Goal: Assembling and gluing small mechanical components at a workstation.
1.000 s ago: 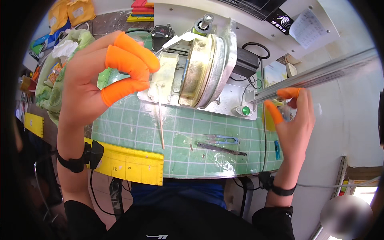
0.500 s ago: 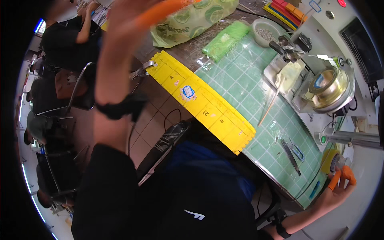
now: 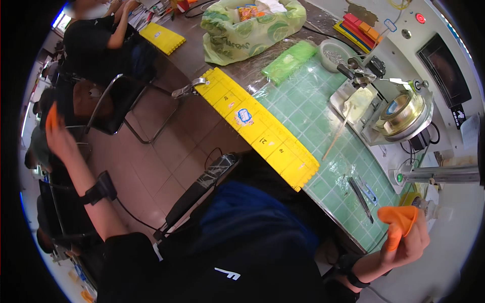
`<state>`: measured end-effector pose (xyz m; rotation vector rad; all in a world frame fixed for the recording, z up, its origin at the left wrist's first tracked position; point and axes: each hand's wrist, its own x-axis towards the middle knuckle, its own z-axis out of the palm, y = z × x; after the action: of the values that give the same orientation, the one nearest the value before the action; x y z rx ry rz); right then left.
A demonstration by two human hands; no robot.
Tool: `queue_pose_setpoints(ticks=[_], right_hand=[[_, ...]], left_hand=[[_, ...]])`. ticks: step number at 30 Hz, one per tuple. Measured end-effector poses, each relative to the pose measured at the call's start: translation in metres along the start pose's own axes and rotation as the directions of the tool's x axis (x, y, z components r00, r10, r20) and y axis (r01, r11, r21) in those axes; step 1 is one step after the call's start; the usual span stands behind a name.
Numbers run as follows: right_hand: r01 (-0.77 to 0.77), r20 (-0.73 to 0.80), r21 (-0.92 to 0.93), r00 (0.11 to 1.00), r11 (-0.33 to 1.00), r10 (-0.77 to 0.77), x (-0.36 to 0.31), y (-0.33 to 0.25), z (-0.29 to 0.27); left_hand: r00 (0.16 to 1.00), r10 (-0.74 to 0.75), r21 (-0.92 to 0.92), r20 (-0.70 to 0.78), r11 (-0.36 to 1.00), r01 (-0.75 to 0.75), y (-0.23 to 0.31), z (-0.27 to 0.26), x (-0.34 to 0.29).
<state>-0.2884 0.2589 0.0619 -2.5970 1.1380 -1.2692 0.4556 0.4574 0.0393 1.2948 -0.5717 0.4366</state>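
Note:
My left hand (image 3: 62, 141), with orange finger cots, is held out at the far left, away from the bench. Its fingers stretch upward, slightly blurred, and nothing shows in them. At the lower right, beyond the bench's near corner, is my right hand (image 3: 408, 238), also in orange finger cots. Its thumb and bent fingers come together; whether something small lies between them is hidden. Closest to that hand are a black slim cutter (image 3: 360, 200), blue-handled tweezers (image 3: 369, 191) and a clear bottle (image 3: 428, 208) partly behind the fingers.
A yellow marked strip (image 3: 262, 132) runs along the bench edge, a metal clamp (image 3: 188, 88) at its far end. On the green mat (image 3: 308, 101) lies a thin stick (image 3: 335, 139). Behind stand a brass-coloured round fixture (image 3: 401, 116), a bowl (image 3: 335, 54) and a lined bag (image 3: 247, 35). A person (image 3: 96, 45) sits far left.
My left hand has swung down and left, away from above the bag. My right hand has come nearer and slightly left, its fingers still together. The view has shifted slightly.

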Motion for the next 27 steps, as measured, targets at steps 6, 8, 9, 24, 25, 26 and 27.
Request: queue_pose_setpoints(ticks=[6,8,9,24,25,26,27], right_hand=[[-0.013,-0.115,0.262,0.992,0.965,0.044,-0.006,-0.023,0.037],[-0.035,-0.214,0.334,0.970,0.942,0.113,-0.014,-0.027,0.040],[-0.057,-0.216,0.317,0.968,0.947,0.130,-0.018,-0.027,0.039],[-0.154,-0.001,0.805,0.965,0.573,0.261,-0.040,-0.014,0.011],[-0.154,-0.032,0.805,0.953,0.572,0.302,-0.043,-0.018,0.014],[-0.155,-0.030,0.807,0.953,0.570,0.302,-0.043,-0.019,0.019],[-0.135,-0.072,0.786,0.949,0.603,0.306,-0.042,-0.021,0.023]], left_hand=[[0.219,0.494,-0.324,0.841,0.785,-0.527,0.193,0.234,-0.261],[0.126,0.504,-0.487,0.855,0.862,-0.142,0.217,0.248,-0.312],[0.112,0.486,-0.492,0.867,0.870,0.037,0.228,0.245,-0.329],[-0.083,0.340,-0.239,0.937,0.795,0.558,0.272,0.260,-0.393],[-0.068,0.349,-0.257,0.935,0.797,0.547,0.272,0.260,-0.394],[-0.068,0.347,-0.256,0.936,0.798,0.546,0.271,0.260,-0.396],[-0.044,0.343,-0.264,0.938,0.793,0.549,0.270,0.258,-0.398]])
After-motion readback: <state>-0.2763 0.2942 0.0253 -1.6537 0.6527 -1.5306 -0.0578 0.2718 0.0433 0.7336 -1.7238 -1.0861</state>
